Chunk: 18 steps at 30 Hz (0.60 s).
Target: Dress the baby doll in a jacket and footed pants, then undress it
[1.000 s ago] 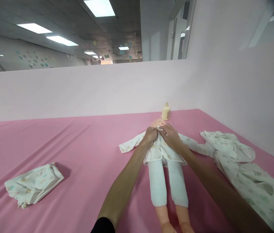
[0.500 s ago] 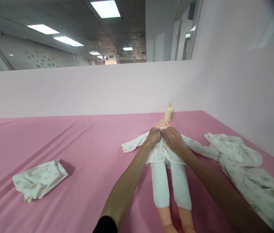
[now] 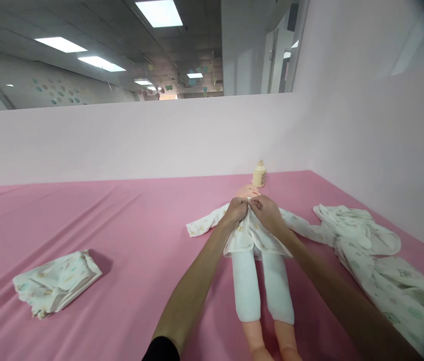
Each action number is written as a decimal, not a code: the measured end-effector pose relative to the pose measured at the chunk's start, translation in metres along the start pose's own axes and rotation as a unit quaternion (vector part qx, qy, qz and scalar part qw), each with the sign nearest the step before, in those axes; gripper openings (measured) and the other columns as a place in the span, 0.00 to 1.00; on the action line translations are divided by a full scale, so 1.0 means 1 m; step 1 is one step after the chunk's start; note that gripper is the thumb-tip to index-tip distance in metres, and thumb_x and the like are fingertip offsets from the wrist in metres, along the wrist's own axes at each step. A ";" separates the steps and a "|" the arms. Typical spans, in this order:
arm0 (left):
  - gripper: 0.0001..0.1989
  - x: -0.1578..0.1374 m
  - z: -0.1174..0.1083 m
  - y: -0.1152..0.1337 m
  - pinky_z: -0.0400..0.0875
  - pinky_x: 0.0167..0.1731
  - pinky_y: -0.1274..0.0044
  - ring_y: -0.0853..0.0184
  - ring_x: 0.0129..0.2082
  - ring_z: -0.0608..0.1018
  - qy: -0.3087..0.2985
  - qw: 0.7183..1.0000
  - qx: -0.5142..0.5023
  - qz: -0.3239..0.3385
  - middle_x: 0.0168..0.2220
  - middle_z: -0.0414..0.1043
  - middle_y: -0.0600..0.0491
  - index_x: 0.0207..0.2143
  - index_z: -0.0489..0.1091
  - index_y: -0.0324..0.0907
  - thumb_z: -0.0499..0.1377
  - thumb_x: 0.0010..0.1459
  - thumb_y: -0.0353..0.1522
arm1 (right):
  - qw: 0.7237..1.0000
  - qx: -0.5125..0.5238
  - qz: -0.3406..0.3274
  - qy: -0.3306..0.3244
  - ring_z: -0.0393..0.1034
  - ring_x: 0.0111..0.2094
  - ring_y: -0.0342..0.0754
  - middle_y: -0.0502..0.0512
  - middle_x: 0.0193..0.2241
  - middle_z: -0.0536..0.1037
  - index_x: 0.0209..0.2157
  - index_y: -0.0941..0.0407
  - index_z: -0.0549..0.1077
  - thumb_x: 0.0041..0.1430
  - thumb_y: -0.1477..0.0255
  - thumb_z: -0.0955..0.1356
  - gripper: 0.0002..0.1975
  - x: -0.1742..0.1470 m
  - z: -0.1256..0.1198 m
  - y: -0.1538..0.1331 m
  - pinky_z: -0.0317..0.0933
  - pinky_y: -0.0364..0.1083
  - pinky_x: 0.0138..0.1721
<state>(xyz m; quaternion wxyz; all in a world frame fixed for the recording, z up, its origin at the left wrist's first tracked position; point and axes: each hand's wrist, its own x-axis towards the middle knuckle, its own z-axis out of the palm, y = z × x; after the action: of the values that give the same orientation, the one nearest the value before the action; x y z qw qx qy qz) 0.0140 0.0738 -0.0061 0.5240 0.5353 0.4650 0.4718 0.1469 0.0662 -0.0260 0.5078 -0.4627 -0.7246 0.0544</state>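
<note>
A baby doll (image 3: pixel 247 291) lies on its back on the pink sheet, its head away from me and its feet toward me. It wears a white printed baby jacket (image 3: pixel 240 242) with long sleeves spread to both sides; white cloth covers its upper legs. At the neck of the jacket, my left hand (image 3: pixel 236 208) is closed on the front edge. Just beside it, my right hand (image 3: pixel 266 211) pinches the opposite edge near the collar. The fastening itself is hidden by my fingers. Below the hands the two front panels hang slightly apart.
A cream pump bottle (image 3: pixel 259 175) stands behind the doll's head, near the white wall (image 3: pixel 140 140). Folded printed cloth (image 3: pixel 57 282) lies at the left. Rumpled white printed clothing (image 3: pixel 370 250) is heaped at the right. The pink sheet (image 3: pixel 129 225) has creases.
My right fingers have curled in more at the collar, while my left hand keeps its grip. The whole view has shifted slightly; the doll and cloths lie as before.
</note>
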 end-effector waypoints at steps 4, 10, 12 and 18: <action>0.09 0.000 -0.003 0.004 0.61 0.26 0.78 0.72 0.19 0.67 -0.023 0.997 -0.063 -0.036 0.18 0.65 0.55 0.22 0.68 0.37 0.55 0.54 0.22 | 1.000 0.010 -0.028 -0.008 0.70 0.36 0.52 0.57 0.32 0.76 0.33 0.54 0.74 0.66 0.61 0.64 0.13 -0.001 0.000 0.003 0.63 0.51 0.40; 0.12 0.004 -0.012 0.005 0.61 0.26 0.77 0.74 0.18 0.64 -0.040 0.992 -0.093 -0.081 0.17 0.62 0.56 0.20 0.66 0.36 0.63 0.53 0.26 | 0.997 0.067 -0.013 -0.036 0.67 0.33 0.49 0.55 0.34 0.74 0.38 0.55 0.76 0.64 0.63 0.66 0.11 -0.002 0.000 0.002 0.64 0.50 0.38; 0.11 0.003 -0.013 0.007 0.62 0.28 0.77 0.76 0.18 0.62 -0.038 0.990 -0.104 -0.081 0.17 0.61 0.57 0.20 0.67 0.36 0.63 0.54 0.25 | 0.997 0.067 -0.012 -0.036 0.67 0.34 0.49 0.56 0.35 0.74 0.38 0.55 0.76 0.65 0.63 0.66 0.11 -0.002 0.000 0.002 0.64 0.50 0.38; 0.09 -0.003 -0.010 0.016 0.62 0.28 0.78 0.75 0.20 0.66 -0.051 0.987 -0.128 -0.080 0.21 0.67 0.52 0.23 0.70 0.33 0.58 0.55 0.21 | 0.998 0.061 -0.023 -0.014 0.67 0.35 0.50 0.55 0.32 0.73 0.34 0.54 0.74 0.65 0.64 0.65 0.11 -0.002 -0.001 -0.001 0.63 0.50 0.39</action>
<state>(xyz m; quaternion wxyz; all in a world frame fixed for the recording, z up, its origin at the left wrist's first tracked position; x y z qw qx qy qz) 0.0036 0.0715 0.0098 0.6472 0.4482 0.4145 0.4565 0.1469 0.0640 -0.0262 0.5256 -0.4134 -0.7377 0.0930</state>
